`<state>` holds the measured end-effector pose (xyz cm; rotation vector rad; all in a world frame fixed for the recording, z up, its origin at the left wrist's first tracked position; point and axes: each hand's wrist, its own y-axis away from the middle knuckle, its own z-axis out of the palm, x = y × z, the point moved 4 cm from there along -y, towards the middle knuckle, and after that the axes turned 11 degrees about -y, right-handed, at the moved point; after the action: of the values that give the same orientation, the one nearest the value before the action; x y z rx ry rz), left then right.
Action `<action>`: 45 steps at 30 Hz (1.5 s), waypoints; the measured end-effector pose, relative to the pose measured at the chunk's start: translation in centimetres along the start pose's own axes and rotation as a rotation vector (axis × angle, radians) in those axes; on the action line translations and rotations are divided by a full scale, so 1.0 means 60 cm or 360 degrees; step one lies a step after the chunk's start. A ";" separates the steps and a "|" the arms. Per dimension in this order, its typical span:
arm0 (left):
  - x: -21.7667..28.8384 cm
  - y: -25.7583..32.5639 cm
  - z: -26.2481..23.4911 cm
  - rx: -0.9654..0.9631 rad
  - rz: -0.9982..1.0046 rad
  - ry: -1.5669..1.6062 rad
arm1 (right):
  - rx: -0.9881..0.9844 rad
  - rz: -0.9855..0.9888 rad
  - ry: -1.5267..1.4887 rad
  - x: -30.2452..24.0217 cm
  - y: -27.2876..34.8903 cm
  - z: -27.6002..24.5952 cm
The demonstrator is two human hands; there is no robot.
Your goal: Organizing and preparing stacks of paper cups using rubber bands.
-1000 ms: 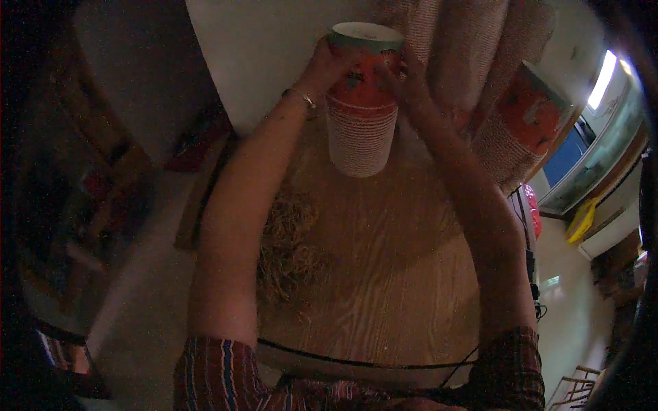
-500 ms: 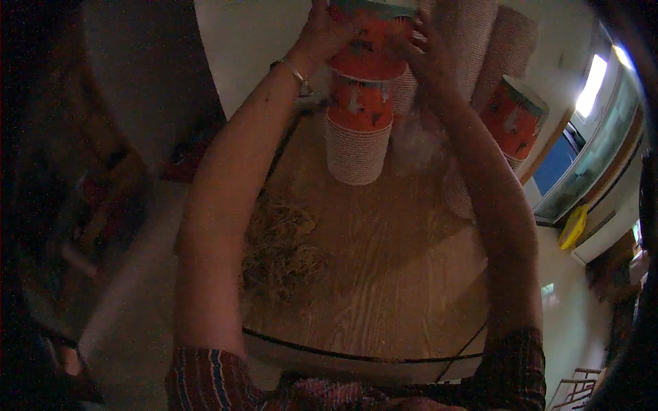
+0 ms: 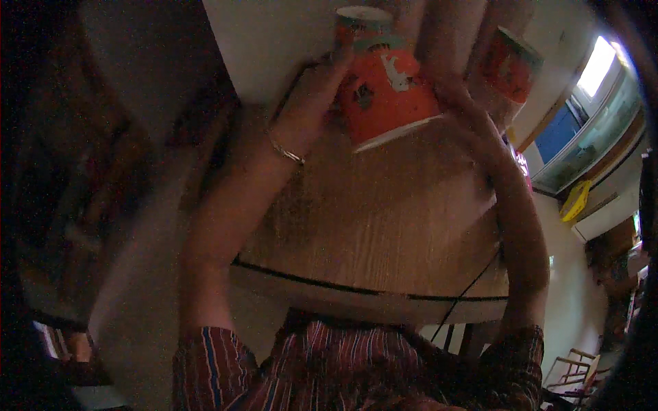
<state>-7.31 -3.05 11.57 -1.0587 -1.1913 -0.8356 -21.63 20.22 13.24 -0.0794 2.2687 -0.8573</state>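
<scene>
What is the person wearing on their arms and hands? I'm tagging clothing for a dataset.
Both hands are bare, without gloves. The left hand has a thin metal bracelet at the wrist. Striped sleeves in dark red with blue and pale lines are pushed up, leaving the forearms uncovered.

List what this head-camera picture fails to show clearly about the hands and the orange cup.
Head view:
- Right hand: mostly hidden behind the orange cup; grip unclear.
- Left hand: fingertips hidden by the cup.
- Second cup behind it: partly covered.
- Cup inside: faces away.
- Far end of the wooden table: dim, blurred.
</scene>
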 end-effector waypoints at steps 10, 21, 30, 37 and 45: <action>-0.107 0.105 0.102 0.0266 -0.1430 0.1099 | -0.0214 -0.0103 0.0453 -0.039 0.058 0.033; -0.181 0.219 0.121 -0.0367 -0.1184 0.0171 | -0.0370 0.0169 0.0314 -0.015 0.055 0.052; -0.266 0.244 0.118 -0.0539 -0.0754 0.0294 | -0.0468 0.0512 0.0154 0.096 0.025 0.075; -0.207 0.232 0.128 -0.0265 -0.1083 0.0302 | -0.0386 0.0791 0.0040 0.120 0.060 0.054; -0.270 0.251 0.129 -0.0482 -0.1049 -0.0197 | -0.0707 0.0642 -0.0118 0.089 0.069 0.085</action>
<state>1.09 8.56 -6.96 -0.9701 -1.5856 -1.5149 -21.71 19.11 4.85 0.1403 2.2554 -0.1345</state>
